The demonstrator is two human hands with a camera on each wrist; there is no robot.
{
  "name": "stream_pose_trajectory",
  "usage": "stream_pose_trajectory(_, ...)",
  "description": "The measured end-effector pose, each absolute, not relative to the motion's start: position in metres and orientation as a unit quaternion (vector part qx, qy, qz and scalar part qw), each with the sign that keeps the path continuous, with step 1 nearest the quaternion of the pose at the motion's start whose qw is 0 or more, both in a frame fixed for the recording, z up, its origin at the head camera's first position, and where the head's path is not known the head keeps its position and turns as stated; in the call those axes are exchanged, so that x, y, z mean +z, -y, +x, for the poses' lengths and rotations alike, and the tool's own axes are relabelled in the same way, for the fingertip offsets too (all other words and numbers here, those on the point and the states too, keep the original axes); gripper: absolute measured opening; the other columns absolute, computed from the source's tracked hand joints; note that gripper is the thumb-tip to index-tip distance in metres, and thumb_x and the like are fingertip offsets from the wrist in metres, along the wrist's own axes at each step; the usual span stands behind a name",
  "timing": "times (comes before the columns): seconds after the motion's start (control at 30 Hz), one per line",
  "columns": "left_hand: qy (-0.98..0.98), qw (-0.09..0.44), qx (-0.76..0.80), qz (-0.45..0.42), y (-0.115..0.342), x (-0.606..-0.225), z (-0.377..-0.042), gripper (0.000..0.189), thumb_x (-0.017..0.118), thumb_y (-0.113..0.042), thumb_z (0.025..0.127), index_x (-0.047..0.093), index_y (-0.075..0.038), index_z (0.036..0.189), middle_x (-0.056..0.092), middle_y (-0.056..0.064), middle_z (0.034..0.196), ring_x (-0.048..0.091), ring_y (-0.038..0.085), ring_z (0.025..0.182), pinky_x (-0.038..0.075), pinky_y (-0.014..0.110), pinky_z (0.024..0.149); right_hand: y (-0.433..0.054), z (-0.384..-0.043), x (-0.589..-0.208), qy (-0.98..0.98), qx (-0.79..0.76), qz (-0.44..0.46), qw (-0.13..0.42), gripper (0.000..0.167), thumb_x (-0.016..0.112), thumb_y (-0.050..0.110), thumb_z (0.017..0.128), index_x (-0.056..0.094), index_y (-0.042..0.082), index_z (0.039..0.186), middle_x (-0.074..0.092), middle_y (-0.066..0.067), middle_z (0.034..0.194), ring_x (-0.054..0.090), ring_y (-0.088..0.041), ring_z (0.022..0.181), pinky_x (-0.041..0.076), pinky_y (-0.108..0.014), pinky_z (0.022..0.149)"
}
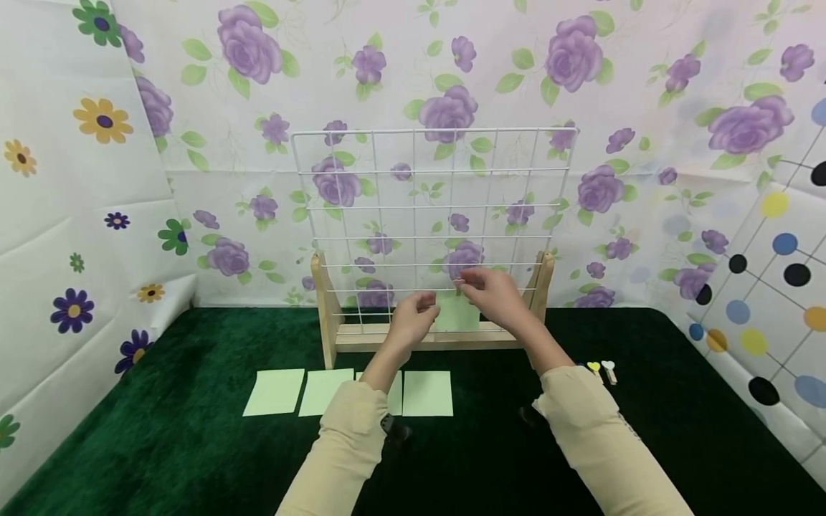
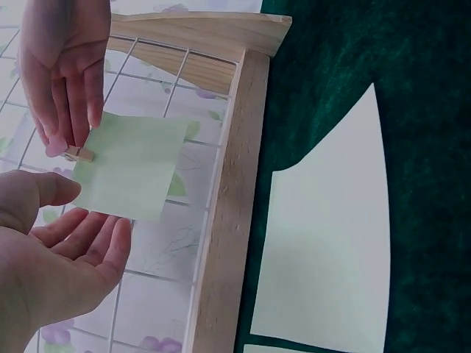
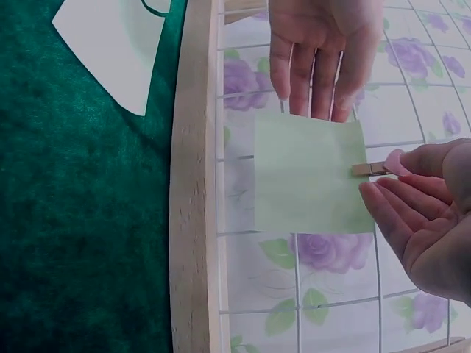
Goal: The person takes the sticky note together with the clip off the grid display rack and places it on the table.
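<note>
A pale green square of paper (image 1: 457, 312) hangs against the white wire grid (image 1: 434, 130), low on its right half. At the paper's top edge is a small wooden clothespin (image 3: 370, 168) with a pink end. My right hand (image 3: 440, 202) pinches that pink end between thumb and fingers. My left hand (image 2: 70, 257) is at the paper's left side, fingers loosely extended at its edge and thumb near the upper corner. The grid stands upright in a wooden base (image 1: 361, 343).
Several more green paper squares (image 1: 429, 393) lie in a row on the dark green cloth (image 1: 161, 408), partly behind my left forearm. Beside my right sleeve are a yellow-topped clothespin (image 1: 594, 368) and a white-topped clothespin (image 1: 609, 370). Floral sheets (image 1: 245, 143) hang behind the grid.
</note>
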State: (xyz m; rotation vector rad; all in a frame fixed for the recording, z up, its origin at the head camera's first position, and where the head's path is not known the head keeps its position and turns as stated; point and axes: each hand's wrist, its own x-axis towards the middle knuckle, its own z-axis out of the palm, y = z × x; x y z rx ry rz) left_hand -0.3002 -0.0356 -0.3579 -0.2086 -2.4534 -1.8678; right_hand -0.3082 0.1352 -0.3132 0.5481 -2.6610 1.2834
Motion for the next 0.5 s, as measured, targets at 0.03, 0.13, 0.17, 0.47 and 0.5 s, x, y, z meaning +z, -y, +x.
stream_pose_trajectory(0.03, 0.794, 0.025, -0.604, -0.067, 0.0353, -0.3581, -0.3004, 0.036, 0.055, -0.011, 0.097, 0.055, 0.003, 0.131, 0.059, 0.017, 0.126, 0.055, 0.029, 0.116, 0.047, 0.040, 0.093, -0.1345, -0.3092, -0.3135, 0.886, 0.419, 0.186, 0.072, 0.037, 0.057, 0.015, 0.099, 0.056, -0.005, 0.130, 0.061, -0.019, 0.124, 0.062, -0.031, 0.110, 0.054, -0.036, 0.079)
stream_pose_trajectory(0.13, 0.793, 0.023, -0.605, -0.063, 0.0340, -0.3587, -0.3012, 0.036, 0.055, -0.010, 0.097, 0.054, 0.003, 0.131, 0.059, 0.017, 0.125, 0.054, 0.030, 0.117, 0.047, 0.041, 0.094, -0.1321, -0.3119, -0.3143, 0.888, 0.410, 0.192, 0.079, 0.036, 0.057, 0.013, 0.099, 0.056, -0.006, 0.129, 0.062, -0.020, 0.122, 0.063, -0.031, 0.107, 0.055, -0.036, 0.078)
stream_pose_trajectory(0.17, 0.793, 0.023, -0.606, -0.060, 0.0335, -0.3588, -0.3016, 0.036, 0.055, -0.011, 0.097, 0.055, 0.002, 0.131, 0.059, 0.018, 0.125, 0.055, 0.030, 0.116, 0.047, 0.041, 0.093, -0.1314, -0.3127, -0.3145, 0.889, 0.407, 0.195, 0.083, 0.035, 0.057, 0.012, 0.098, 0.056, -0.006, 0.128, 0.063, -0.020, 0.121, 0.064, -0.031, 0.105, 0.055, -0.036, 0.077)
stream_pose_trajectory(0.47, 0.788, 0.041, -0.613, -0.032, 0.0287, -0.3618, -0.3051, 0.030, 0.056, -0.009, 0.096, 0.061, 0.002, 0.123, 0.062, 0.017, 0.116, 0.057, 0.027, 0.107, 0.051, 0.036, 0.083, -0.1282, -0.3145, -0.3179, 0.885, 0.414, 0.192, 0.096, 0.033, 0.056, 0.014, 0.099, 0.059, -0.004, 0.127, 0.063, -0.018, 0.121, 0.063, -0.030, 0.106, 0.055, -0.037, 0.076)
stream_pose_trajectory(0.5, 0.788, 0.042, -0.613, -0.031, 0.0284, -0.3621, -0.3054, 0.029, 0.056, -0.009, 0.096, 0.061, 0.002, 0.123, 0.062, 0.016, 0.116, 0.057, 0.027, 0.107, 0.051, 0.036, 0.083, -0.1282, -0.3145, -0.3178, 0.885, 0.414, 0.191, 0.096, 0.033, 0.056, 0.014, 0.099, 0.059, -0.004, 0.127, 0.063, -0.018, 0.121, 0.063, -0.030, 0.107, 0.055, -0.037, 0.076)
